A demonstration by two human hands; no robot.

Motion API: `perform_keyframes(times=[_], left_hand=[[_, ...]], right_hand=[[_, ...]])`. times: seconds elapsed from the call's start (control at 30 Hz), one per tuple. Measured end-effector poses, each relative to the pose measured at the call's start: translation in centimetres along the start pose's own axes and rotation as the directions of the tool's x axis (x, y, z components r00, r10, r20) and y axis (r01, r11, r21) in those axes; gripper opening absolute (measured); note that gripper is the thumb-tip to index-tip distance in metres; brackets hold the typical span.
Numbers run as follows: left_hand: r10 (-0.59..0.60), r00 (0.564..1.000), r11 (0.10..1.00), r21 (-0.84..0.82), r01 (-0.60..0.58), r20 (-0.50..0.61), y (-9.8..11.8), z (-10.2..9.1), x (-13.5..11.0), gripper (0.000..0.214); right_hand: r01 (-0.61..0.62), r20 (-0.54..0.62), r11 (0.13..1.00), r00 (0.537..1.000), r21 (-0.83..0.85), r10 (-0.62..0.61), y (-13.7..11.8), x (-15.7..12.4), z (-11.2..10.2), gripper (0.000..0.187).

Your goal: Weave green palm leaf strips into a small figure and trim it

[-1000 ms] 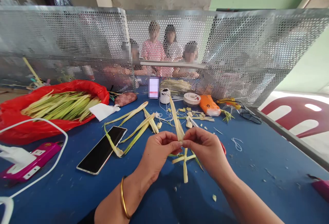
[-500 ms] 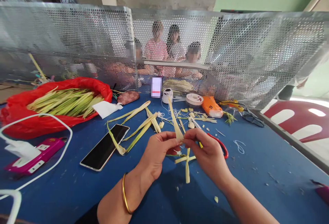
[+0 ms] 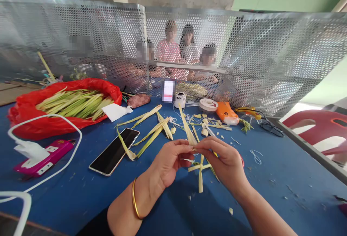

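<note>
A pale corn husk strip (image 3: 187, 127) points up and away from my fingers, its wide lower end pinched between both hands. My left hand (image 3: 173, 160), with a gold bangle at the wrist, is closed on that end from the left. My right hand (image 3: 222, 156) pinches the same end from the right, fingertips touching the left ones. Below the hands a cross-shaped piece of knotted husk (image 3: 200, 174) lies on the blue table (image 3: 173, 210). Scissors (image 3: 210, 130) lie partly hidden behind my right hand.
A red plastic bag (image 3: 24, 100) of husks stands at left, near a black phone (image 3: 114, 151) and purple power strip (image 3: 45, 156). Loose husks (image 3: 151, 134), a thread spool (image 3: 179, 100), a tape roll (image 3: 208, 105) and an orange packet (image 3: 227, 113) lie ahead. Beyond a perforated metal screen (image 3: 108, 41) sit several people.
The view has shifted slightly, moving the table things a little right in the picture. My right hand has turned more over the husk end, and its fingers now lie closer together.
</note>
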State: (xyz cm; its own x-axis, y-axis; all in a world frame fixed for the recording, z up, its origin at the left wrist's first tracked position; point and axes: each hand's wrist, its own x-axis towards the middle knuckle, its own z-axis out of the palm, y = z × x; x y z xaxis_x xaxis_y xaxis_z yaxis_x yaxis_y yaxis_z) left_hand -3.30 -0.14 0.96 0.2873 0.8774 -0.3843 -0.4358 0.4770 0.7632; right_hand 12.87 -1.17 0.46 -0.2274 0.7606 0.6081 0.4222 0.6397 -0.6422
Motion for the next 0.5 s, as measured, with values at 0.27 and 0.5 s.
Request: perform_keyframes(times=[0.27, 0.5], left_hand=[[0.239, 0.971, 0.943, 0.247, -0.224, -0.03, -0.6, 0.51, -0.23, 0.013], [0.218, 0.974, 0.946, 0.258, -0.194, -0.065, -0.45, 0.4, 0.07, 0.013]], right_hand=[[-0.211, -0.056, 0.977, 0.976, 0.005, 0.211, 0.15, -0.11, 0.28, 0.009], [-0.112, 0.025, 0.994, 0.993, -0.018, 0.112, 0.33, 0.14, 0.01, 0.01]])
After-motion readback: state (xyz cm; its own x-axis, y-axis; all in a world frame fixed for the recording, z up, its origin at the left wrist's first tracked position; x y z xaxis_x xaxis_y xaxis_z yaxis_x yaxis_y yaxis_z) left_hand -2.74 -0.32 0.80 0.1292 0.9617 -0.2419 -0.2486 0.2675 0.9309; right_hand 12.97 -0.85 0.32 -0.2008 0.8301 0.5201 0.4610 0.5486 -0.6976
